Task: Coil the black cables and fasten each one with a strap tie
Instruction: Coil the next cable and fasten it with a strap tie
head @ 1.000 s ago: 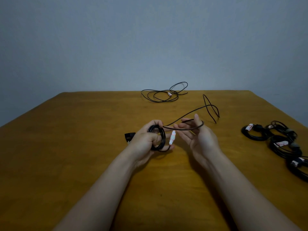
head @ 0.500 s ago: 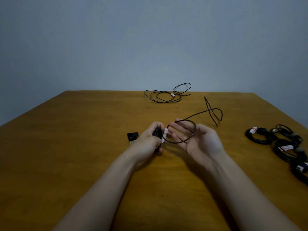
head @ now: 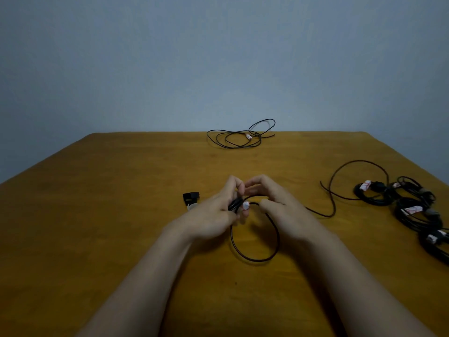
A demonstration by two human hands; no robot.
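Mid-coiling: left hand (head: 213, 215) grips the wound turns of the thin black cable (head: 257, 260), right hand (head: 279, 205) pinches the next strand, and the hands are nearly touching. One loop sags onto the brown wooden counter (head: 109, 215) and the tail runs off right (plenty unwound). Next move, I'd judge: gather that loop into the bundle without loosening the grip. Tied black cable bundles (head: 413, 211) lie right, a loose tangled black cable (head: 239, 139) at the far edge. Plain grey-blue wall (head: 218, 57).

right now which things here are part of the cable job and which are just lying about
In the job: cable being coiled, in left hand and right hand; its white strap tie; loose cable at far edge.
Lying about: tied coils, done; small black object.
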